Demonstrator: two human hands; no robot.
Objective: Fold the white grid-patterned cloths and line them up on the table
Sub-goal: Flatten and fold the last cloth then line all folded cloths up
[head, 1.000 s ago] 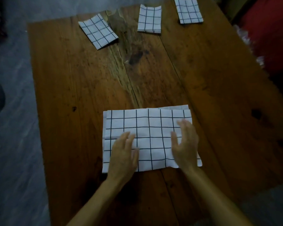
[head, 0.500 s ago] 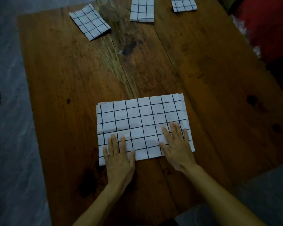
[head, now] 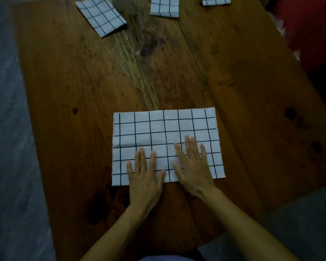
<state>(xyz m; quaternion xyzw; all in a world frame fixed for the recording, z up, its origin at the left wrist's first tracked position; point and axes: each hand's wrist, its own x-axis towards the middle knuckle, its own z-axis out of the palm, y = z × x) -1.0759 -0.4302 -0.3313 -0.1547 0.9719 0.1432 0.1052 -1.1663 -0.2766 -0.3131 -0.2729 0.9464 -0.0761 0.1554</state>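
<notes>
- Cloth (head: 164,136): lies partly folded on the table (head: 243,95), near its front edge.
- Left hand (head: 145,178) and right hand (head: 194,166): flat on the cloth, fingers straight and slightly spread, pressing it smooth.
- Next, likely: another fold, down to the size of the folded cloths (head: 102,16) at the far edge.
- Containers: none visible.

A brown wooden desk (head: 224,76) built of broad planks is seen filling most of the view. A dark stain (head: 151,47) is borne near twelve o'clock, and dark knots (head: 290,113) are shown toward three o'clock. Grey floor (head: 6,147) is seen along nine o'clock. A red object (head: 312,25), too dim to be identified, is seen at two o'clock beyond the desk's edge.
</notes>
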